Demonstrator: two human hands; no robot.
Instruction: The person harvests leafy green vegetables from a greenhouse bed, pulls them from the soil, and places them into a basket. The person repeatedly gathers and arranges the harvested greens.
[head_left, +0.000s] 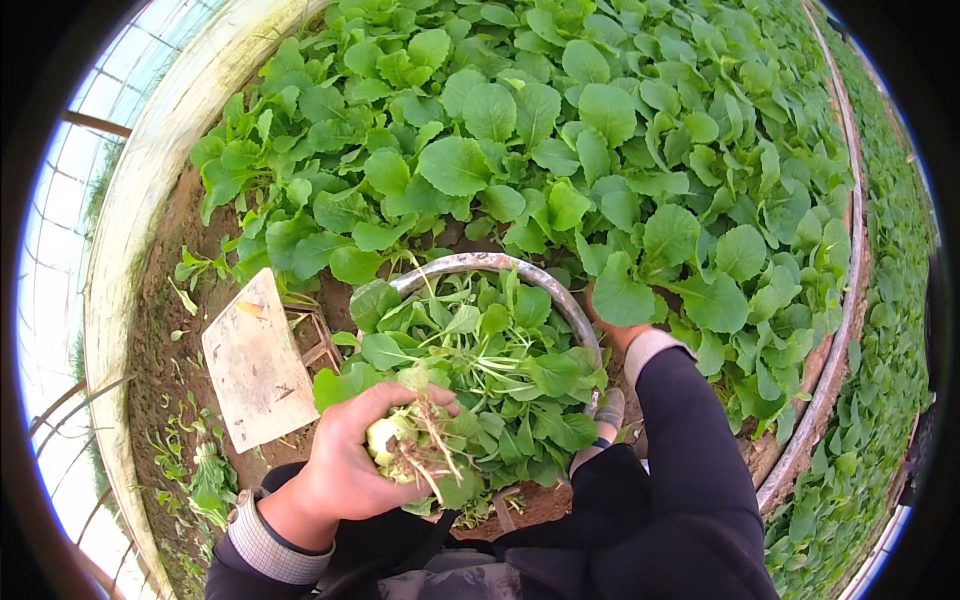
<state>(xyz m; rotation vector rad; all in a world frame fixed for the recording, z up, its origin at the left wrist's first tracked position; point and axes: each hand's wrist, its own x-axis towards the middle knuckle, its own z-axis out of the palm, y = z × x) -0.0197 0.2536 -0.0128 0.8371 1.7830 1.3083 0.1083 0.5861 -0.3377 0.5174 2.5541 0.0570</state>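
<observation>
My left hand (345, 450) is closed around a bunch of leafy greens (405, 440), with pale stem ends and stringy roots turned up toward me. It hangs over the near left side of a round tub (490, 262) with a worn grey rim. Loose leafy greens (510, 350) with pale stems fill the tub. Past the tub's right side, my right hand (612, 330) reaches down among the growing plants (672, 240). Leaves and the tub rim hide its fingers, so what it touches does not show.
A small wooden stool (258, 360) with a pale top stands on bare soil left of the tub. Pulled greens (212, 470) lie on the ground nearer to me. A pale curved border (110, 290) runs along the left; a pipe (850, 250) crosses the right.
</observation>
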